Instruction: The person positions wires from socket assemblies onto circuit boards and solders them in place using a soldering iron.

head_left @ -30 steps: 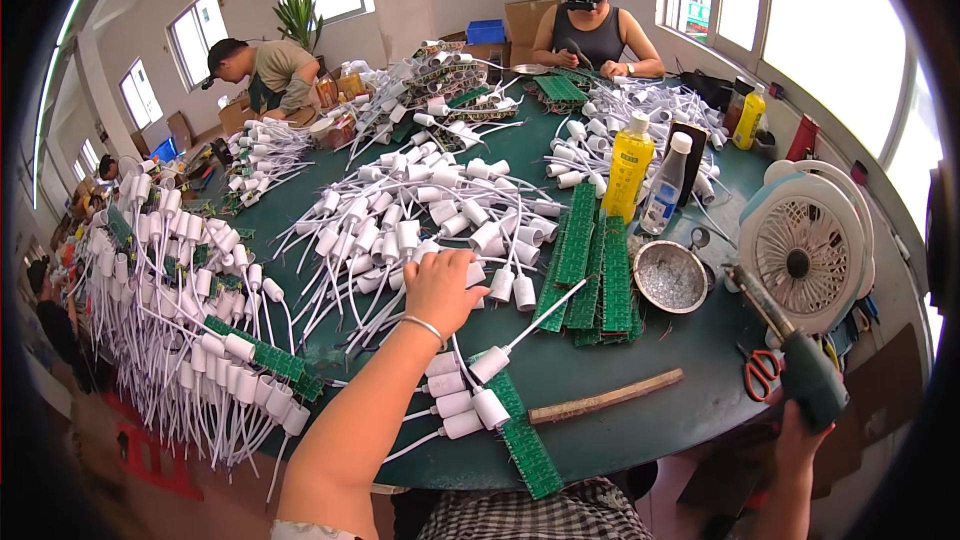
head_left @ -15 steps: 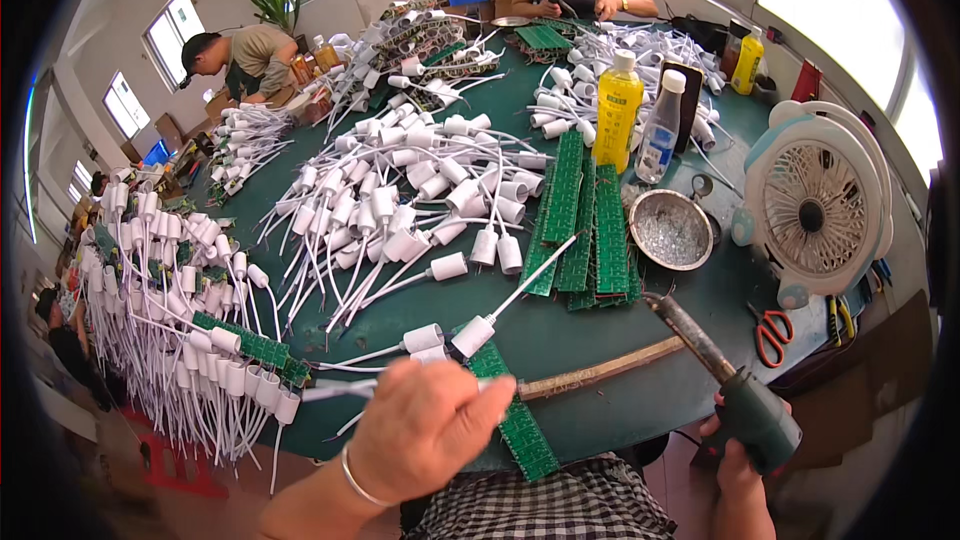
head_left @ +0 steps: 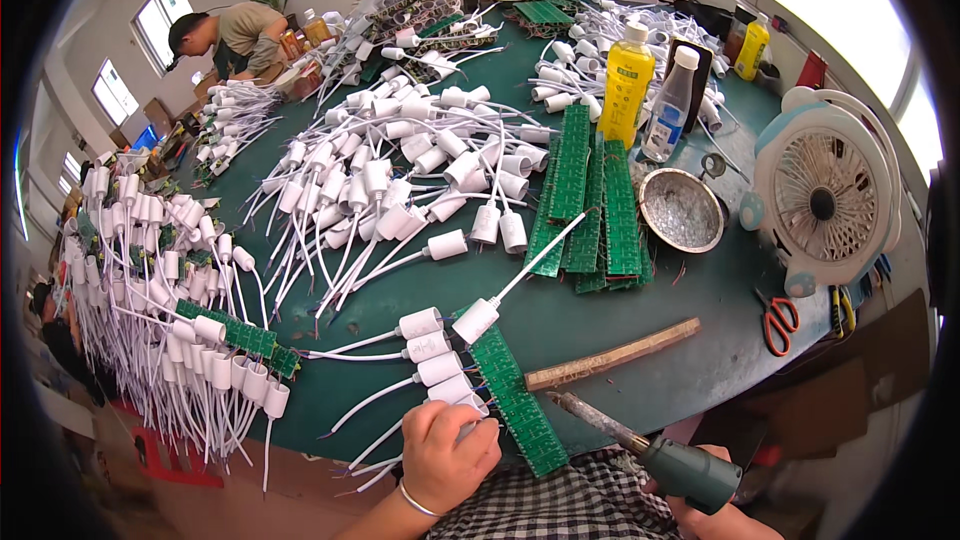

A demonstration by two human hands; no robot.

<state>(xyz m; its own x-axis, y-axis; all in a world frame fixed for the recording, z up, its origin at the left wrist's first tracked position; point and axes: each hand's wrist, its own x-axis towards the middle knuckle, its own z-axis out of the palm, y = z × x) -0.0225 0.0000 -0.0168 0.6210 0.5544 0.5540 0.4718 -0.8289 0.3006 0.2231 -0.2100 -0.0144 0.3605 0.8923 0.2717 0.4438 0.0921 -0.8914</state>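
A green circuit board strip (head_left: 520, 405) lies near the table's front edge, with a row of white cylindrical sockets (head_left: 437, 368) along its left side, their cables trailing left. One more socket (head_left: 476, 321) sits at the strip's far end, its cable pointing up and right. My left hand (head_left: 447, 460) is closed at the near end of the row, its fingers around a white cylindrical socket that they partly hide. My right hand (head_left: 706, 517) grips the dark green handle of a soldering iron (head_left: 690, 471). The iron's metal tip hovers just right of the strip.
A wooden stick (head_left: 615, 353) lies right of the strip. Beyond are stacked green boards (head_left: 590, 210), a metal bowl (head_left: 682, 210), bottles (head_left: 626, 85), a fan (head_left: 825, 190) and scissors (head_left: 777, 322). Piles of white sockets (head_left: 400, 155) spread left. Two people work across the table.
My left hand has moved down and right, uncovering the row of sockets. The soldering iron has swung left and down, its tip now close to the strip. The view has shifted slightly.
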